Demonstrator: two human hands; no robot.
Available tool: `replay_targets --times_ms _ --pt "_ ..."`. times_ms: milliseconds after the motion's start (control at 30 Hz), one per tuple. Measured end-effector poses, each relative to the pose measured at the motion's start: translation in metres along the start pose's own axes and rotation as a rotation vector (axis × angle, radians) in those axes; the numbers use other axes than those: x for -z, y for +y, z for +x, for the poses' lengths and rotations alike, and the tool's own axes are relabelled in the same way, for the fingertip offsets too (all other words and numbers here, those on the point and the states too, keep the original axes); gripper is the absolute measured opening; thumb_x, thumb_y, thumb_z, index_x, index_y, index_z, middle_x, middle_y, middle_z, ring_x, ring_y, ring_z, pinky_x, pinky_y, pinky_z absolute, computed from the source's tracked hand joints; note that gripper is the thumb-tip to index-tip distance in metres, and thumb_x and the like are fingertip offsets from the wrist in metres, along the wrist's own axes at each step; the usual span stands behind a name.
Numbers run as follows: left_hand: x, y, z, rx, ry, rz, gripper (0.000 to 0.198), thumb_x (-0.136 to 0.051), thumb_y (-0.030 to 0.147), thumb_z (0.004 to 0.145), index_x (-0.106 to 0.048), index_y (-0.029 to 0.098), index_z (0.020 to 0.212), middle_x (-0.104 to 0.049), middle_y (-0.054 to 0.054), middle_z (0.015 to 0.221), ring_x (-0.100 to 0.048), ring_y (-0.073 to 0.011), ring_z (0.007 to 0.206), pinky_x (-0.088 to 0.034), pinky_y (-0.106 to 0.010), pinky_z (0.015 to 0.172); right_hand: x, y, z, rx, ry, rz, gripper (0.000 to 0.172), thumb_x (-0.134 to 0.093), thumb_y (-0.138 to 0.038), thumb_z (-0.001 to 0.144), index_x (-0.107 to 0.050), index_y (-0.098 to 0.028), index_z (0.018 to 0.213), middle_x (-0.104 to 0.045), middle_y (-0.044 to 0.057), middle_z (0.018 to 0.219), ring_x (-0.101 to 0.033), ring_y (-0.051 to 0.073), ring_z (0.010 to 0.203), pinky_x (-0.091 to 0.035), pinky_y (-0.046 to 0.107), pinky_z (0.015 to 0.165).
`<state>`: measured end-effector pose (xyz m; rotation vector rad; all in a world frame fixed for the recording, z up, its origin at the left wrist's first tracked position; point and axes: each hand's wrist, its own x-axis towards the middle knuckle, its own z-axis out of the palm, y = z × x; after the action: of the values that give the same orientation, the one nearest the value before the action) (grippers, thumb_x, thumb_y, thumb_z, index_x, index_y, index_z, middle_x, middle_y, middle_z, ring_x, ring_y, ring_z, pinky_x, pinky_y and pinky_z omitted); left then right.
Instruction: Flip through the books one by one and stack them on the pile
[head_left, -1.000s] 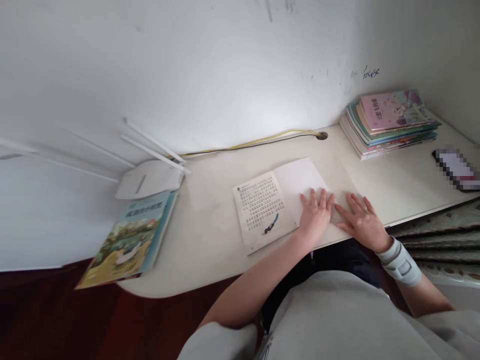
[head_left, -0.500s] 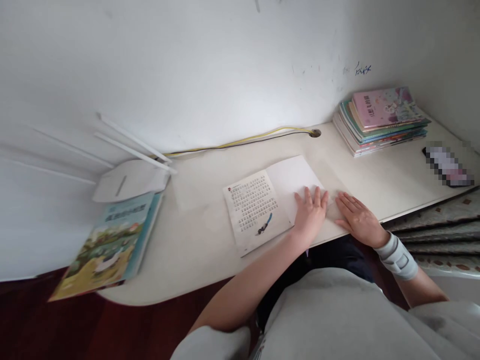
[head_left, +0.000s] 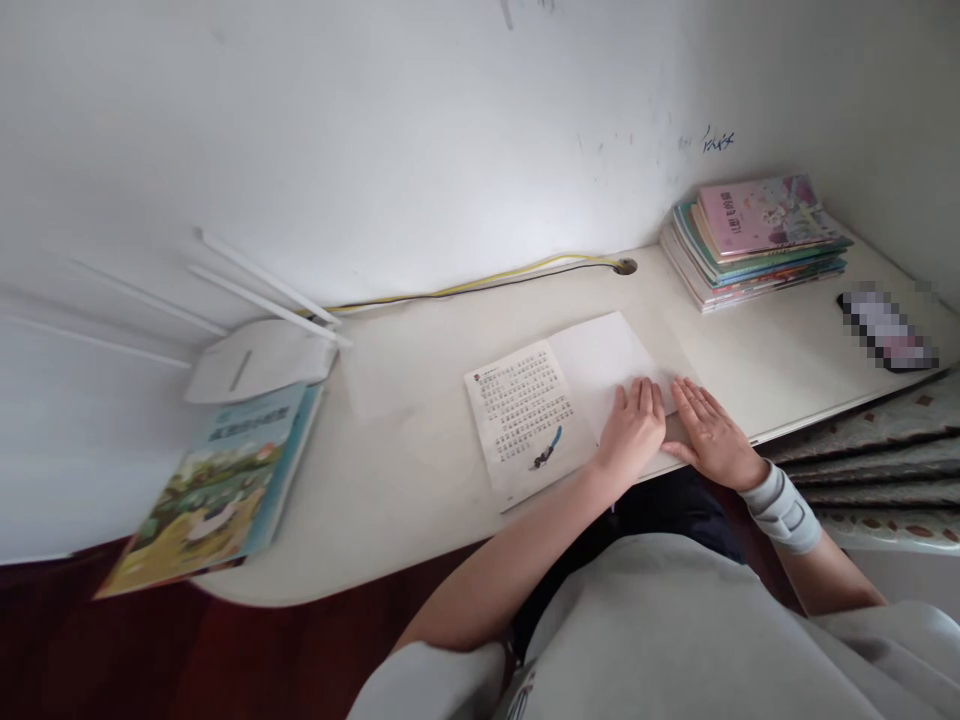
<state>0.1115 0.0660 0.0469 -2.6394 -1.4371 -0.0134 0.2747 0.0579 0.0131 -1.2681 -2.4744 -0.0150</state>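
Observation:
An open booklet (head_left: 551, 395) lies on the white desk (head_left: 420, 470), its left page printed with text and a small blue picture, its right page blank. My left hand (head_left: 636, 428) rests flat on the lower right of the blank page, fingers stretched out. Beside it my right hand (head_left: 709, 435) lies flat on the desk at the booklet's right edge, fingers spread, with a grey band on the wrist. Neither hand holds anything.
A stack of colourful books (head_left: 757, 240) sits at the back right corner. A dark phone (head_left: 889, 330) lies near the right edge. A white router (head_left: 259, 360) with antennas and a picture book (head_left: 217, 490) overhanging the edge are at the left. A yellow cable (head_left: 487, 285) runs along the wall.
My right hand has slid left, closer to my left hand. The view has shifted slightly; the booklet stays where it was.

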Motion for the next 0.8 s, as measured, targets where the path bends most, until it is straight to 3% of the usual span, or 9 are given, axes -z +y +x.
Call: replay_targets --times_ms 167,467,800 --pt "-0.003 -0.011 -0.011 -0.118 0.04 -0.015 0.039 -0.035 0.009 0.091 -0.048 -0.002 0.126 -0.051 -0.025 0.131 -0.046 -0.0272 0.126 -0.036 -0.04 0.105 -0.004 0.004 0.001 -0.126 0.051 0.078 0.075 -0.03 -0.056 0.091 -0.026 -0.003 0.143 -0.04 0.027 0.139 -0.03 0.031 0.135 -0.033 0.051 0.105" --pt "-0.003 -0.003 -0.017 -0.188 0.14 -0.052 0.035 -0.034 0.013 0.094 -0.052 0.001 0.121 -0.056 -0.02 0.127 -0.051 -0.0241 0.121 -0.037 -0.038 0.105 -0.003 0.006 0.003 -0.154 0.057 0.119 0.07 -0.023 -0.053 0.093 -0.04 0.0 0.134 -0.043 0.028 0.136 -0.035 0.031 0.133 -0.036 0.05 0.104" --pt "0.006 -0.007 -0.016 -0.236 0.154 -0.108 0.03 -0.035 0.011 0.093 -0.057 0.002 0.111 -0.06 -0.02 0.122 -0.055 -0.0225 0.118 -0.038 -0.038 0.104 -0.003 0.005 0.003 -0.155 0.019 0.087 0.068 -0.025 -0.052 0.093 -0.036 -0.001 0.138 -0.042 0.027 0.137 -0.033 0.031 0.134 -0.036 0.05 0.105"
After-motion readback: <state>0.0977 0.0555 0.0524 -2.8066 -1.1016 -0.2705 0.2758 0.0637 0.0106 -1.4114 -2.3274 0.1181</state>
